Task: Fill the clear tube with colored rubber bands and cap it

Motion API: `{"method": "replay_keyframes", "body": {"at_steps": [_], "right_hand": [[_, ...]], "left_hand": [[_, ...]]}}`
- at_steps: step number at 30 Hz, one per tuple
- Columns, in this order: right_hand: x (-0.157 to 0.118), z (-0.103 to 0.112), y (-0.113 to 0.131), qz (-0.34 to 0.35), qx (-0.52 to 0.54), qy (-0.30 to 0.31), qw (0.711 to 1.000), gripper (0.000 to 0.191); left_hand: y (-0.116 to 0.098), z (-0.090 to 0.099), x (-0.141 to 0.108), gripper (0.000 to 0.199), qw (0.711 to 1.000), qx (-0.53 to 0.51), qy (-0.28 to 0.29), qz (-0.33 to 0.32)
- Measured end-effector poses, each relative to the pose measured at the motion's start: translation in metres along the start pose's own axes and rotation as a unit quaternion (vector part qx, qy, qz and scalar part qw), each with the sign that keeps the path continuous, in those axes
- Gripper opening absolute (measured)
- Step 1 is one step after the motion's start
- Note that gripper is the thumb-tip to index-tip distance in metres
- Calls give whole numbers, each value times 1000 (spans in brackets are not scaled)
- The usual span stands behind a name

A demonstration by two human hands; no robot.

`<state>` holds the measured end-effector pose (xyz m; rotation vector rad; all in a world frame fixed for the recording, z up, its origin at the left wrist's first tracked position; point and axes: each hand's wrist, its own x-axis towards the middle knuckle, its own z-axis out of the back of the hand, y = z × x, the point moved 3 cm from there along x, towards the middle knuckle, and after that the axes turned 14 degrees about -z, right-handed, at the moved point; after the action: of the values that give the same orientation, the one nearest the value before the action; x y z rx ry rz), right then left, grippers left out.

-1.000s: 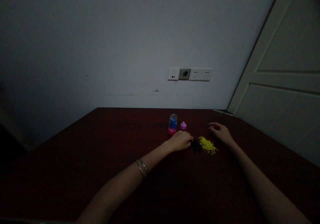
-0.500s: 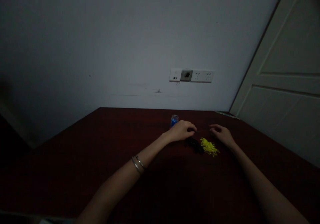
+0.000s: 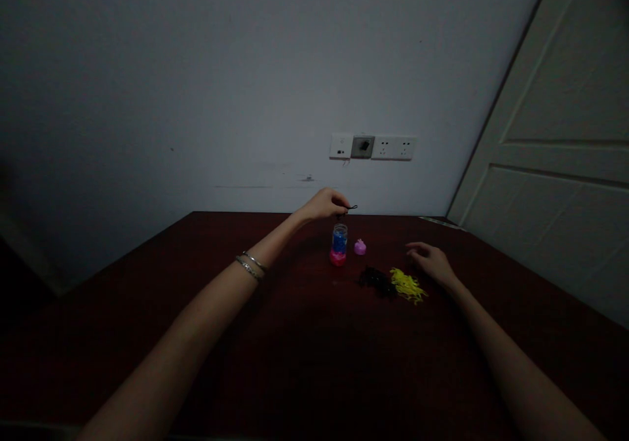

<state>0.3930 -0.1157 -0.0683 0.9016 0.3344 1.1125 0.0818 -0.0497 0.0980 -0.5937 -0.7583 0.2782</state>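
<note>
My left hand (image 3: 330,204) is pinched shut on a few thin black rubber bands (image 3: 352,208), with a loop sticking out beyond the fingertips. Just below it stands a small clear jar (image 3: 339,230), its mouth uncovered, holding blue pieces above a bright pink layer. A purple lid-like piece (image 3: 360,247) sits right of the jar. Nearer to me lie a pile of black rubber bands (image 3: 377,281) and, touching it, a pile of yellow bands (image 3: 407,286). My right hand (image 3: 430,261) rests on the table beside the yellow pile, fingers loosely bent and apart, with nothing visible in it.
The dark red table (image 3: 275,336) meets a pale wall (image 3: 246,100) behind the jar. Wall sockets (image 3: 372,147) are set above the table's back edge. A panelled white door (image 3: 555,146) stands along the right side.
My left hand has risen from the black pile to above the jar, carrying black rubber bands. The jar and purple piece are now uncovered. My right hand has stayed nearly still.
</note>
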Motion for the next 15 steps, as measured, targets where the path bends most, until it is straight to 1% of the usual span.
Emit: {"method": "replay_keyframes", "body": {"at_steps": [4,8,12,15], "right_hand": [[0,-1,0,6,8,7,1000,32],[-1,-1,2,6,9,9,1000,32],[-3,1,6,15,-19,-13,1000,32],[-5,1,7,7,-21,-8,1000,33]], "left_hand": [[12,-6,-5,15,997,-39,-71,5],[15,-14,-13,14,987,-61,-144,26],[18,-23,-20,16,973,-93,-207,34],[24,-28,-25,17,960,-112,-252,38]]}}
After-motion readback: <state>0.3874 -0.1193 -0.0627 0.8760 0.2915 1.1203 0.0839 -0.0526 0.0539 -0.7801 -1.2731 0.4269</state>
